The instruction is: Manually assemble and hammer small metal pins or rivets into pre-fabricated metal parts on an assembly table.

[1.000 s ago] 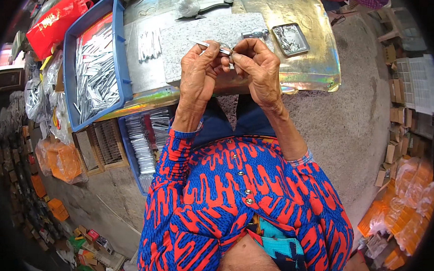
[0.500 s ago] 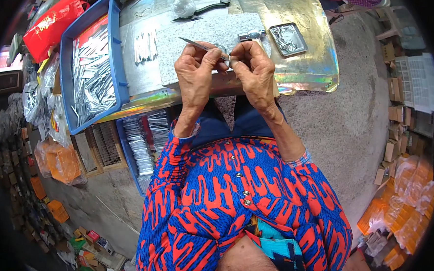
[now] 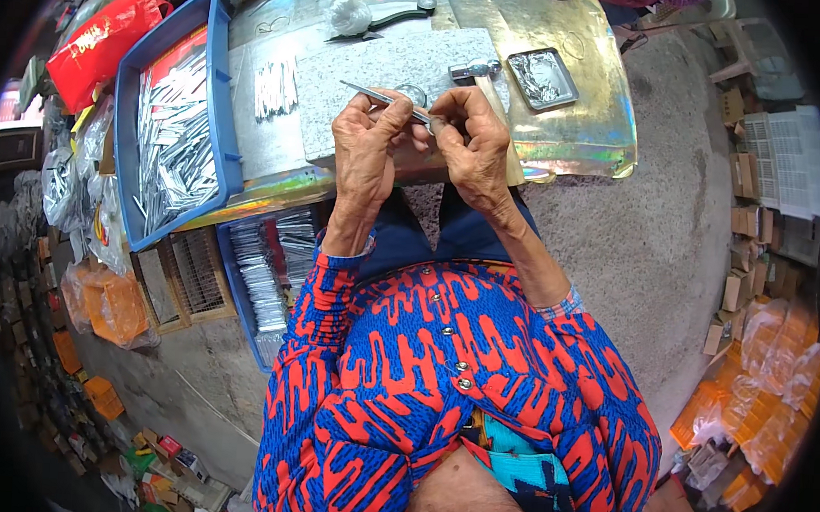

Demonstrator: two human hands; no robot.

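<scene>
Above the front part of a grey speckled stone slab (image 3: 346, 67), my left hand (image 3: 370, 143) pinches a thin silvery metal strip (image 3: 368, 91) between thumb and fingers. One end of the strip sticks out to the left; the other reaches my right fingertips. My right hand (image 3: 476, 139) is closed in a pinch against that end; whatever small thing sits between its fingers is hidden. A hammer (image 3: 475, 69) lies on the slab just beyond my right hand, its pale wooden handle running toward me. Beside it stands a small metal tray (image 3: 540, 103) with small silvery pieces.
Several metal strips (image 3: 276, 89) lie in a row left of the slab. A blue bin (image 3: 235, 117) full of strips stands at the table's left, with a red bag (image 3: 101, 50) behind. Black-handled pliers (image 3: 399, 16) lie farther back. Below the table is another blue bin (image 3: 232, 284).
My right hand has shifted slightly left and down, showing more of the hammer handle. The strip has turned a little and now catches more light. My left hand keeps its grip.
</scene>
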